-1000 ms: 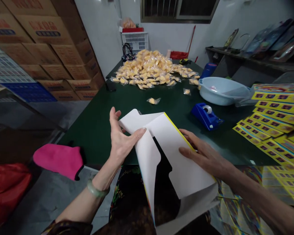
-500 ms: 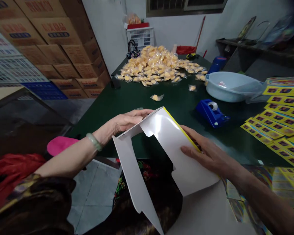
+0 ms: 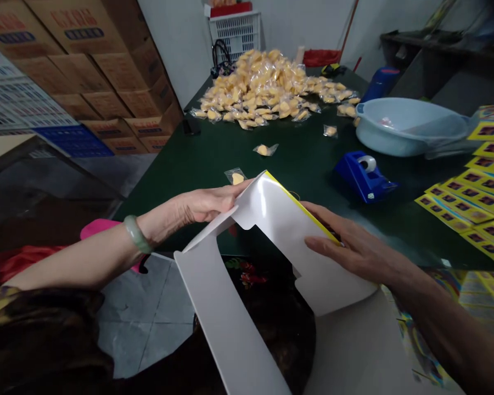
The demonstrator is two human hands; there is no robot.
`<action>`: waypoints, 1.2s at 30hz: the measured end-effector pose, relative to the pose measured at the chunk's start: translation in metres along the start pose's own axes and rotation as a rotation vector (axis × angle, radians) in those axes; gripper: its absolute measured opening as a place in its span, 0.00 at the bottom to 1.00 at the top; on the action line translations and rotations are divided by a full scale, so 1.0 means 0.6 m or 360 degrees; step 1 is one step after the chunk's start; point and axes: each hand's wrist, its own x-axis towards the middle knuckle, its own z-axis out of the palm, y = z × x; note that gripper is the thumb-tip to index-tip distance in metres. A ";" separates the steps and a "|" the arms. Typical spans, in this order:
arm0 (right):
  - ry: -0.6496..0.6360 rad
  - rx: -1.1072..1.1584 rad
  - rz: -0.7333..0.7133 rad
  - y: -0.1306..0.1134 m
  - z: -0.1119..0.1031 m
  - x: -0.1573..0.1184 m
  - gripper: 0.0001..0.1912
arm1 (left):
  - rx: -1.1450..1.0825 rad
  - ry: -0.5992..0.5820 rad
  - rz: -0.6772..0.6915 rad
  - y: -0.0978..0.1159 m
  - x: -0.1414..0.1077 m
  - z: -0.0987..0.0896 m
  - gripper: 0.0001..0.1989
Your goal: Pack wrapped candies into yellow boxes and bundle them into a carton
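Between my hands is a partly folded cardboard box (image 3: 271,219), white inside with a yellow outer edge and a large cut-out opening. My left hand (image 3: 214,204) grips its upper left flap, thumb on the near side and fingers partly hidden behind. My right hand (image 3: 346,241) holds the right panel, with the thumb on the white inner face and the fingers behind the yellow edge. The box is tilted, its lower panels hanging over my lap. Just beyond my left fingertips lies a small wrapped yellow piece (image 3: 237,178) on the green table (image 3: 214,151).
A heap of wrapped yellow pieces (image 3: 267,82) covers the table's far end. To the right are a blue tape dispenser (image 3: 362,178), a light blue basin (image 3: 411,129) and stacked yellow printed cardboard (image 3: 473,203). Brown cartons (image 3: 82,71) are piled at the left.
My left hand has shifted slightly left and its thumb has curled in at the box's flap. The left panel has swung outward. The view has tipped down a little.
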 end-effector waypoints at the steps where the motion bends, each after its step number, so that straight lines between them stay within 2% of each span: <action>1: -0.0028 -0.0001 -0.0008 -0.001 -0.001 0.002 0.31 | -0.0096 -0.0158 -0.0068 0.007 -0.004 0.000 0.44; 3: -0.0114 0.0019 -0.0016 -0.005 -0.002 0.008 0.31 | -0.0206 -0.0340 -0.0134 0.021 -0.010 0.003 0.46; 5: -0.0158 0.0054 -0.0039 -0.007 -0.003 0.016 0.31 | -0.0192 -0.0307 -0.0164 0.028 -0.014 0.011 0.44; 8: -0.0137 0.0048 -0.0039 -0.008 -0.002 0.025 0.30 | -0.0072 -0.0093 -0.0140 0.016 -0.012 0.031 0.43; 11: -0.0142 0.0027 0.0015 -0.005 -0.002 0.028 0.31 | 0.0026 0.0069 -0.0017 -0.012 -0.002 0.046 0.45; 13: -0.0170 0.0079 0.0040 -0.001 -0.004 0.027 0.31 | 0.0170 0.0156 0.0043 -0.028 0.007 0.050 0.49; 17: -0.0145 0.0145 0.0078 0.005 -0.003 0.024 0.33 | 0.0713 0.0452 0.0069 -0.046 0.026 0.057 0.62; 20: -0.0098 0.0119 0.0067 0.010 -0.001 0.027 0.33 | 0.1023 0.0587 0.0100 -0.048 0.037 0.069 0.62; 23: -0.0126 0.0266 0.0107 0.025 -0.012 0.021 0.32 | 0.1182 0.0616 0.0254 -0.046 0.042 0.075 0.58; 26: 0.0023 0.0687 0.0062 0.056 -0.032 -0.018 0.32 | 0.1197 0.0672 0.0286 -0.048 0.040 0.065 0.55; 29: 0.0184 0.0913 -0.0071 0.076 -0.034 -0.078 0.41 | 0.1220 0.0784 0.0172 -0.055 0.034 0.053 0.50; 32: 0.0334 0.0722 0.0020 0.060 -0.002 -0.116 0.50 | 0.1257 0.0818 0.0131 -0.056 0.029 0.053 0.49; 36: 0.0679 0.0246 0.0233 0.024 0.052 -0.101 0.54 | 0.1285 0.0816 0.0147 -0.052 0.028 0.067 0.48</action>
